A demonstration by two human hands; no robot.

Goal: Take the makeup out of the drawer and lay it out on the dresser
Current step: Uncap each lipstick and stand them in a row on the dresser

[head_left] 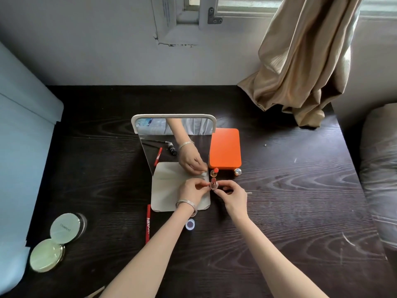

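**Setting the lipstick down beside the mirror**

Both hands meet just in front of the standing mirror (171,145), at the right front corner of its pale base. The left hand (190,193) pinches one side of an uncapped lipstick (214,183) and the right hand (233,195) pinches the other — neither hand is free, and both sets of fingers are curled in on the same small tube. The lipstick points up and slightly away, its reddish tip exposed.

Judging from the layout, the step in hand is to stand or lay this lipstick on the dark wooden surface (300,190). A second open lipstick (214,172) already stands just behind it, touching or nearly touching the front edge of the orange box (225,148) to the right of the mirror, with a small glittery cap (237,171) near that box's front right corner.

To do it well, lower the base flat first and let go with one hand at a time, since a narrow tube tips easily and the neighbour stands very close. Keep fingers off the bare tip.

Left of the mirror and nearer the person lie a red pencil (148,225) and an open green compact (57,241); a small round pot (190,224) sits in front of the mirror's base, under the left wrist. The drawer is not in view.
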